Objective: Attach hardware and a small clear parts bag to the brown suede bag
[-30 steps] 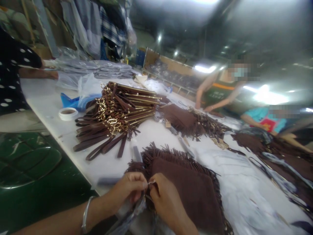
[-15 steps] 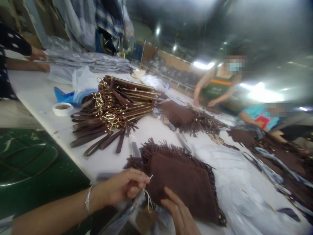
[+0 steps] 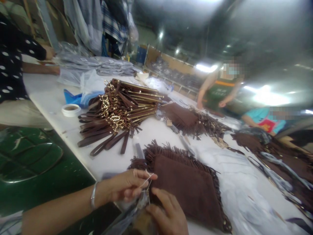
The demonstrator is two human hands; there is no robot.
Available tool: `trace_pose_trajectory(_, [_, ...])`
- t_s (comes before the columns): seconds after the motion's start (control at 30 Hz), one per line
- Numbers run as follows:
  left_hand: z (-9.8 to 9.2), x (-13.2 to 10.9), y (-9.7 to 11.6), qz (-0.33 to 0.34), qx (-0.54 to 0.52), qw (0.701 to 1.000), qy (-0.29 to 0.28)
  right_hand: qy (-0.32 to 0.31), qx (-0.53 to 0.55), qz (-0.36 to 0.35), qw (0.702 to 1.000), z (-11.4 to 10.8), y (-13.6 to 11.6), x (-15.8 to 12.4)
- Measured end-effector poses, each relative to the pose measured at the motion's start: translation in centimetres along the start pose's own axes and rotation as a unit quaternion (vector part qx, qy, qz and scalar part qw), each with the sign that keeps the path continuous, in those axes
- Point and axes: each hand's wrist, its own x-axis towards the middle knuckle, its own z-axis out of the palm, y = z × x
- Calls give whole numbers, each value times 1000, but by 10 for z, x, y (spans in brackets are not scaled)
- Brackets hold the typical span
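Observation:
A brown fringed suede bag lies flat on the white table in front of me. At its lower left corner my left hand, with a silver bangle on the wrist, pinches a thin white string. Close beside it, my right hand is bent at the bag's left edge, thumb and fingers near the lower part of the string; whether they grip it is too blurred to tell. Below the hands are a clear plastic bag and a brown tag, partly hidden.
Brown pouches with gold zips and straps are piled beyond, beside a white tape roll. More brown bags lie further back. White plastic bags cover the right side. A person in polka dots stands left; two people are across.
My right hand has moved up and left, closer to my left hand, and its fingers have bent in. The string is now stretched between the hands. The whole view has shifted slightly.

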Motion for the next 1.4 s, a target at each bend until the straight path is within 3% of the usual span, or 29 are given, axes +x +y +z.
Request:
trace_pose_trajectory(0.07, [-1, -1, 0, 7, 25, 1000, -14, -67, 97, 126, 985, -5, 4, 4])
trace_pose_trajectory(0.13, [-3, 0, -2, 49, 41, 998, -21, -137, 125, 214, 959, -11, 6, 12])
trace_pose_trajectory(0.37, [7, 10, -1, 247, 163, 955, 29, -262, 47, 231, 936, -19, 3, 59])
trace_pose_trajectory(0.5, [26, -4, 11, 254, 300, 919, 16, -224, 166, 294, 914, -20, -3, 76])
trace_pose_trajectory(0.6, [28, -16, 24, 259, 415, 871, 47, -172, 244, 361, 884, -15, -7, 75])
trace_pose_trajectory(0.7, [4, -27, 41, 242, 475, 843, 73, -162, 242, 389, 874, -9, -5, 65])
trace_pose_trajectory(0.8, [-37, -42, 56, 210, 499, 824, 167, -150, 226, 398, 876, -9, 3, 53])
trace_pose_trajectory(0.87, [-61, -53, 59, 200, 549, 768, 262, -145, 216, 397, 880, -14, 8, 46])
trace_pose_trajectory(0.9, [-68, -57, 58, 218, 584, 716, 314, -148, 213, 386, 885, -18, 10, 41])
trace_pose_trajectory(0.97, [-70, -63, 46, 290, 649, 583, 393, -164, 202, 333, 907, -27, 11, 32])
trace_pose_trajectory(1.0, [-64, -63, 35, 333, 668, 526, 407, -171, 186, 299, 920, -31, 12, 27])
trace_pose_trajectory(1.03, [-55, -61, 22, 363, 681, 494, 400, -176, 164, 267, 933, -34, 12, 21])
trace_pose_trajectory(1.07, [-43, -57, 8, 374, 693, 491, 372, -181, 137, 240, 944, -37, 12, 16])
trace_pose_trajectory(1.1, [-29, -52, -7, 365, 707, 509, 328, -182, 110, 223, 951, -39, 12, 11])
trace_pose_trajectory(1.17, [-3, -40, -31, 298, 738, 560, 230, -185, 71, 204, 959, -42, 12, 2])
trace_pose_trajectory(1.23, [15, -29, -40, 223, 757, 592, 162, -184, 59, 199, 961, -42, 14, -3])
trace_pose_trajectory(1.33, [27, -22, -17, 173, 774, 601, 103, -165, 34, 228, 959, -41, 22, -8])
trace_pose_trajectory(1.4, [30, -20, 12, 193, 797, 564, 96, -145, 5, 262, 954, -40, 31, -12])
